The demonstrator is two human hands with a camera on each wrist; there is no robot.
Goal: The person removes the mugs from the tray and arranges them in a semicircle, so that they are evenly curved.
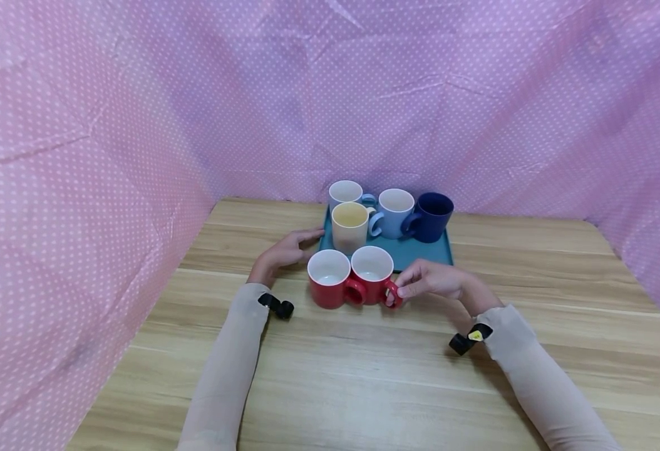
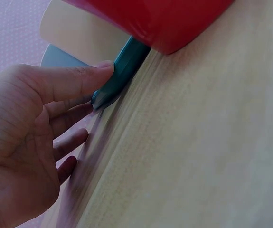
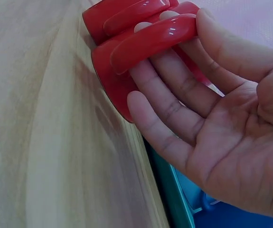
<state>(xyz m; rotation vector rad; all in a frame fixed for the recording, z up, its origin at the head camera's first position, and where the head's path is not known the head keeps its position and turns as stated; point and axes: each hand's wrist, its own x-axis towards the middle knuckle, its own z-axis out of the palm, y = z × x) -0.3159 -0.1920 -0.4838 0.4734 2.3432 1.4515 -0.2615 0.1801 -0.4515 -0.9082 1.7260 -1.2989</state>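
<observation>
Two red mugs with white insides, the left one (image 1: 327, 293) and the right one (image 1: 372, 289), stand side by side before a teal tray (image 1: 417, 258). My right hand (image 1: 434, 280) holds the right mug's handle (image 3: 153, 40), with fingers through the loop and the thumb on top. At the tray's front left, my left hand (image 1: 287, 249) pinches the rim between thumb (image 2: 86, 80) and forefinger. On the tray are a cream mug (image 1: 349, 232), a light blue mug (image 1: 396, 216), another light blue mug (image 1: 338, 195) partly hidden behind the cream one, and a dark blue mug (image 1: 433, 219).
The wood-grain table (image 1: 352, 388) extends in front and to both sides. A pink dotted cloth (image 1: 285, 113) hangs close behind the tray and along the sides. Small black cameras are strapped to both wrists.
</observation>
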